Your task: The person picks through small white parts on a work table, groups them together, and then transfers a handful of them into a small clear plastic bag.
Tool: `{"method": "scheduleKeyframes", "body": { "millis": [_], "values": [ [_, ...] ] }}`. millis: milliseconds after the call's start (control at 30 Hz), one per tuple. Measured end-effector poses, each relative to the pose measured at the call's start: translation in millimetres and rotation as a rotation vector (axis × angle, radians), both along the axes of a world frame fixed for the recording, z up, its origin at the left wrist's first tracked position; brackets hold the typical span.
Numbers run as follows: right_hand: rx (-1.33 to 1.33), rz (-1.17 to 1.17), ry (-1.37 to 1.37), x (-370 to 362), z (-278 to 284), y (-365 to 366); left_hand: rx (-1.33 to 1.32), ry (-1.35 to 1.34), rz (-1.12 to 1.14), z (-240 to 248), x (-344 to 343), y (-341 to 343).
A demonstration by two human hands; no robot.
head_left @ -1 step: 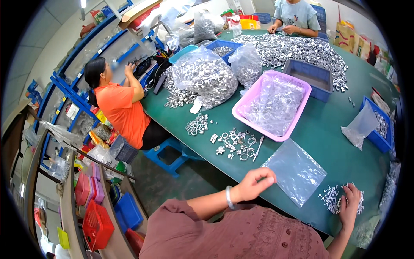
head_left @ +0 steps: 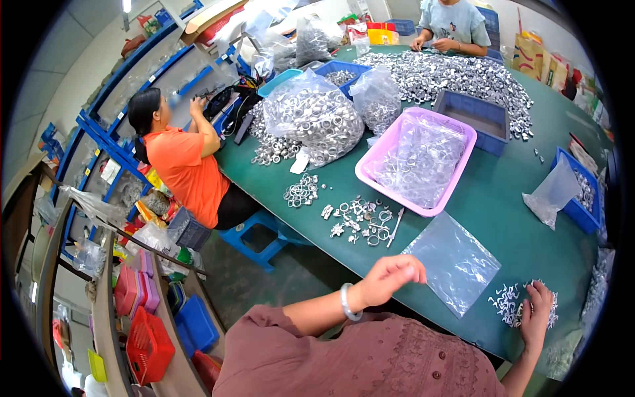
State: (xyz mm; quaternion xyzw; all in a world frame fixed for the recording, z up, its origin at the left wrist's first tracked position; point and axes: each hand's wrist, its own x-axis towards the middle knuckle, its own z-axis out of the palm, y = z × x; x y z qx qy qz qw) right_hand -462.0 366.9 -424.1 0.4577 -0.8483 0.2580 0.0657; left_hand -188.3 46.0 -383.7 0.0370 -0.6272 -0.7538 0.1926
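Note:
My left hand [head_left: 389, 279], with a pale bangle [head_left: 349, 302] on its wrist, hovers at the table's near edge. Its fingers are curled in and closed; whatever they may hold is hidden. Just right of it, a flat clear plastic bag [head_left: 460, 264] lies on the green table [head_left: 522, 218]. Over at the right, my right hand [head_left: 538, 309] rests on a pile of small silvery bent pieces [head_left: 507, 306], fingers parted and touching them. Beyond the left hand lie assorted silver charms and rings [head_left: 360, 218] beside a small heap of rings [head_left: 301, 191].
A pink basin [head_left: 362, 173] of bagged parts stands mid-table, beside a grey-blue bin [head_left: 493, 141]. Behind are a big bag of rings [head_left: 317, 119] and a wide metal heap [head_left: 463, 83]. A blue tray [head_left: 585, 221] sits right. One person [head_left: 182, 165] is at left, another [head_left: 456, 26] far across.
My left hand has turned slightly, its fingers drawn a little closer to the thumb. The right hand stays on the pile.

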Motion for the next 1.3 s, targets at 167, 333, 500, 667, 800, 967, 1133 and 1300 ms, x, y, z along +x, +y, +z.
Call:
{"method": "scheduleKeyframes", "body": {
  "millis": [167, 333, 500, 667, 800, 967, 1133, 1300],
  "values": [
    [-0.002, -0.009, 0.016, 4.8, 8.4, -1.0, 0.29, 0.697, -0.757, 92.8, -2.7, 12.7],
    [-0.01, -0.013, 0.02, 8.3, 14.9, -9.0, 0.196, 0.885, -1.014, 147.2, -6.4, 19.2],
    [-0.021, -0.027, 0.021, 12.6, 20.5, -13.1, 0.086, 0.949, -0.902, 141.6, 5.5, 15.6],
    [-0.023, -0.081, 0.084, 10.7, 21.7, 5.3, 0.14, 0.827, -0.975, 146.4, -5.3, 18.4],
    [0.034, -0.071, 0.035, 15.9, 36.6, -17.3, 0.285, 0.663, -1.036, 131.2, -13.2, 31.5],
    [0.036, -0.123, 0.074, 17.3, 32.9, -4.9, 0.587, 0.494, -1.242, 109.6, -45.1, 57.8],
    [0.007, -0.21, 0.082, 24.9, 21.8, 13.0, 0.737, 0.501, -1.292, 97.3, -64.9, 82.9],
    [0.001, -0.152, 0.034, 27.2, 7.9, 0.6, 0.792, 0.305, -1.349, 101.7, -78.9, 84.6]
  ]
}}
